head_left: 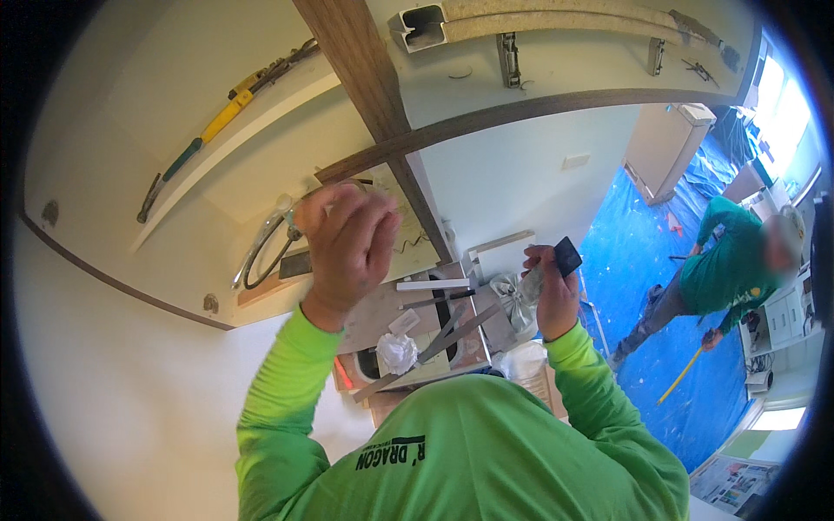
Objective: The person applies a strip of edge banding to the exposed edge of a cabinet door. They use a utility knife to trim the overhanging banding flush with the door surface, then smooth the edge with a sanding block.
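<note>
My left hand (347, 243) is raised at the edge of an open wooden-framed cabinet (365, 69), its fingers curled. Whatever it may hold is hidden behind the fingers. Beside it on the shelf lie a clear plastic bag (261, 234) and a looped dark cable (252, 269). My right hand (559, 304) is closed around a small flat black piece (567, 256) with square corners, which sticks up past the fingers. Something pale and translucent shows along that hand's inner side; I cannot make out what it is.
Below my hands, a cluttered worktop holds grey strips (460, 339), crumpled white paper (397, 353) and a silvery bag (514, 304). A yellow-handled tool (228, 115) lies higher in the cabinet. At right, a co-worker (730, 260) bends over blue floor sheeting (608, 234) with a yellow stick (682, 373).
</note>
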A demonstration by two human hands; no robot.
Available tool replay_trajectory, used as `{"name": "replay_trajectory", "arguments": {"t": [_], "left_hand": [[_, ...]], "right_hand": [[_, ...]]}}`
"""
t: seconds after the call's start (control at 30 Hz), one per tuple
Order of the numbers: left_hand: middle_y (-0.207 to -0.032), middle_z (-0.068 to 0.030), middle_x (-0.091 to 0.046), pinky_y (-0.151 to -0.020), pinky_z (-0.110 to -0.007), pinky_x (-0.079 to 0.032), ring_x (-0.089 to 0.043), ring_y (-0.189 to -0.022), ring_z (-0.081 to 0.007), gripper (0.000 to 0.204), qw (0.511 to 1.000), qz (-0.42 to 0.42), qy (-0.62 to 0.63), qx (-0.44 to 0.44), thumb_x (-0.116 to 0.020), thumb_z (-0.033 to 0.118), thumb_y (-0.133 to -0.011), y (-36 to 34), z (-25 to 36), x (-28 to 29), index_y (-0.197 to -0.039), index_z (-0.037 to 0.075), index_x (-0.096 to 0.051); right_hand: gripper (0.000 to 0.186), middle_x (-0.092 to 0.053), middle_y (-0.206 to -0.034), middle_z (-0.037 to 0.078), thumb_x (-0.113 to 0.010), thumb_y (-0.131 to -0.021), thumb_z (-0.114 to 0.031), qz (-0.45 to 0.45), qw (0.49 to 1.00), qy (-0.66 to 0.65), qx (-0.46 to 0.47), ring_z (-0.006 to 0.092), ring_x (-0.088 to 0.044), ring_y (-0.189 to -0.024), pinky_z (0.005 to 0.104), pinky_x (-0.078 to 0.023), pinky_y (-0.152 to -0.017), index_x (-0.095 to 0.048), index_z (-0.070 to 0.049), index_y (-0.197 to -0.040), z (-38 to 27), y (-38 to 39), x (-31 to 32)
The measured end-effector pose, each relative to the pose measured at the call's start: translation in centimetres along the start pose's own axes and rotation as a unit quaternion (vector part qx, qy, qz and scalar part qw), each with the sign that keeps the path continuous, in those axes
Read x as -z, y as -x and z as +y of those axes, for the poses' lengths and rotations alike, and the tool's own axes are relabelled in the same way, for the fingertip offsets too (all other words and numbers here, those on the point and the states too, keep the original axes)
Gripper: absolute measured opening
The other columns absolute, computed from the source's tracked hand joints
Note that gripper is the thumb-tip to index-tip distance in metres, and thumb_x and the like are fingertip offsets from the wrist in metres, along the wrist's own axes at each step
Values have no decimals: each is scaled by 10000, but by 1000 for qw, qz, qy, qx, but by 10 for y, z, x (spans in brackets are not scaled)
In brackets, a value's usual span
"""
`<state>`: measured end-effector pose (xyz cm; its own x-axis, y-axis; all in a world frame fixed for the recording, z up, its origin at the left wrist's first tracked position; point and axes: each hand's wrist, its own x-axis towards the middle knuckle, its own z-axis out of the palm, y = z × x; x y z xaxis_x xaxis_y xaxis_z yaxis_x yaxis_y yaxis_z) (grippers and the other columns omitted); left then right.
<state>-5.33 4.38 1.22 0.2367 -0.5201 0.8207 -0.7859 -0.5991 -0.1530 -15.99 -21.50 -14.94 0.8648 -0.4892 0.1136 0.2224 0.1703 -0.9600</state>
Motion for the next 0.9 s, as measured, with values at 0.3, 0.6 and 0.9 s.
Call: {"name": "replay_trajectory", "arguments": {"t": [0.3,0.6,0.9], "left_hand": [[-1096,-184,-694,-1032,-436,-489,-641,-1112,-370,228,841,-287,330,317,-712,113,-939,210,75,-1,-1142,11,-697],[-1206,-99,-736,-1005,-349,-510,-657,-1138,-161,290,600,-395,554,420,-609,177,-1067,197,56,39,-1292,13,-690],[-1339,-75,-635,-1089,-380,-434,-574,-1244,-178,505,483,7,750,452,-538,419,-1102,36,93,-30,-1435,41,-557]], "right_hand": [[457,-626,-1063,46,-422,-1148,-424,-17,996,78,-26,136,-576,-882,283,-481,-784,-698,-64,-1200,-15,0,-4],[385,-625,-1228,102,-484,-1128,-370,-35,973,-226,-44,216,-723,-901,333,-582,-629,-610,-35,-1266,-86,17,-76],[552,-670,-1008,52,-436,-1130,-470,-14,974,-174,146,110,-609,-833,263,-495,-703,-516,-57,-1487,-108,27,-141]]}}
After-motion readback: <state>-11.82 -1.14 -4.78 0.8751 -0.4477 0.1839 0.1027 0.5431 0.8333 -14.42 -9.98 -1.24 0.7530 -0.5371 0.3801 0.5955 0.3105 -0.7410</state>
